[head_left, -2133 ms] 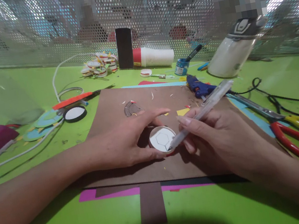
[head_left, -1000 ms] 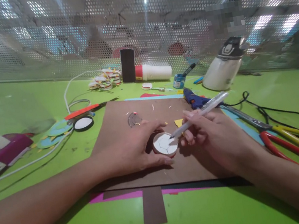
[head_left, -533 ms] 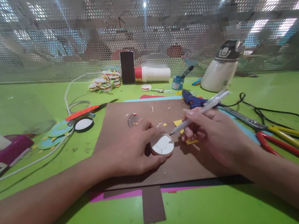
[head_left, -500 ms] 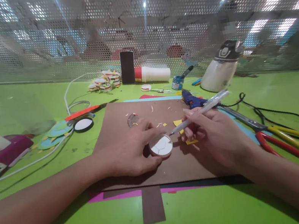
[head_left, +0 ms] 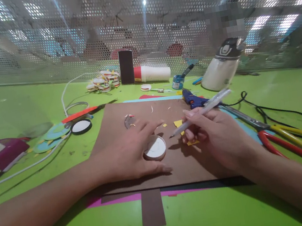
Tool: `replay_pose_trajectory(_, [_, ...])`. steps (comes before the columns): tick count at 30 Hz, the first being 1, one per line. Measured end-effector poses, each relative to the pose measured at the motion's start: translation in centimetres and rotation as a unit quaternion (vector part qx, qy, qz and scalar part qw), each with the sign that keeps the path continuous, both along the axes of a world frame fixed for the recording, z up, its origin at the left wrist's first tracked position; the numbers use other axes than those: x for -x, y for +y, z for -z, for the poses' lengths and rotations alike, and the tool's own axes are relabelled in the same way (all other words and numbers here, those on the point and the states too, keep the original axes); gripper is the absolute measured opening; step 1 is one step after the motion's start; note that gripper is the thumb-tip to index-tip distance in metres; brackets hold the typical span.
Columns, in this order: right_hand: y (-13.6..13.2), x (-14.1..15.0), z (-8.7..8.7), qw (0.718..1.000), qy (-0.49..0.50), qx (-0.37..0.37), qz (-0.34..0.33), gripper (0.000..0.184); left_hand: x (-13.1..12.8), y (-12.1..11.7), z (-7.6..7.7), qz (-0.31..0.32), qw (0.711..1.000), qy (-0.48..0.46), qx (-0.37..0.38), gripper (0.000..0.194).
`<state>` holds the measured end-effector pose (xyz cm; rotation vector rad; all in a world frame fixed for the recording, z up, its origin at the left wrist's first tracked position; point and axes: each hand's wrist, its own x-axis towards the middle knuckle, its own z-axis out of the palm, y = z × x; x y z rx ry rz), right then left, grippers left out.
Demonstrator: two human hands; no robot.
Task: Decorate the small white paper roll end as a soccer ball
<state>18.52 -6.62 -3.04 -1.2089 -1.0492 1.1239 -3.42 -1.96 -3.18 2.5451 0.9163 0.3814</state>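
Note:
A round white disc [head_left: 155,149] with thin dark lines drawn on its top lies on the brown sheet [head_left: 116,150]. My left hand [head_left: 130,153] reaches around it from the left, with thumb and fingers spread apart on either side. Whether the hand still touches the disc's left edge, I cannot tell. A pale grey pen [head_left: 213,102] is gripped in my right hand [head_left: 212,129], its dark tip pointing left, a short way off the disc. Small yellow pieces [head_left: 178,123] lie partly under the right hand.
Yellow-and-red-handled scissors [head_left: 290,139] and a blue glue gun [head_left: 192,99] lie on the right, near a white bottle [head_left: 221,69]. On the left are an orange cutter [head_left: 79,114], a black-rimmed disc [head_left: 81,126] and a purple power strip [head_left: 1,159]. A phone [head_left: 126,67] stands behind.
The disc has shifted left and turned, its drawn lines now mostly near the hand. My left thumb and fingers have spread away from its rim. The pen tip stays about where it was.

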Motion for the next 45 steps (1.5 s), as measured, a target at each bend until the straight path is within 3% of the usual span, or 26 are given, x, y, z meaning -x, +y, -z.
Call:
replay_pose_trajectory(4, [-0.1, 0.1, 0.0, 1.000, -0.002, 0.001, -0.001, 0.037, -0.1, 0.1, -0.4, -0.009, 0.999, -0.025, 0.017, 0.090])
replay_pose_trajectory(10, [-0.3, 0.1, -0.2, 1.000, -0.006, 0.000, 0.001, 0.037, 0.7, 0.6, -1.0, 0.124, 0.986, -0.073, 0.089, 0.084])
replay_pose_trajectory(13, [-0.3, 0.1, -0.3, 1.000, 0.006, 0.004, -0.002, 0.036, 1.4, 1.0, -0.6, 0.151, 0.980, -0.088, 0.097, 0.090])
replay_pose_trajectory(17, [-0.3, 0.2, -0.3, 1.000, 0.010, 0.007, -0.008, 0.035, 1.6, 1.2, -0.3, 0.113, 0.978, -0.110, 0.137, 0.089])
replay_pose_trajectory(21, [-0.4, 0.2, -0.2, 1.000, 0.002, 0.001, -0.025, 0.036, 0.8, 0.9, -0.4, 0.056, 0.994, -0.045, 0.078, 0.106])
replay_pose_trajectory(23, [-0.5, 0.2, 0.0, 0.999, 0.004, 0.005, -0.035, 0.034, 0.6, 0.9, -0.4, 0.046, 0.997, -0.036, 0.059, 0.102])
replay_pose_trajectory(31, [-0.8, 0.6, -0.3, 0.995, 0.041, 0.020, -0.092, 0.034, 0.8, 0.8, -0.8, 0.102, 0.982, -0.091, 0.131, 0.089])
replay_pose_trajectory(45, [-0.7, 0.3, 1.1, 0.992, -0.018, 0.008, -0.123, 0.033, 0.6, 1.5, -0.3, 0.097, 0.978, -0.105, 0.152, 0.095])
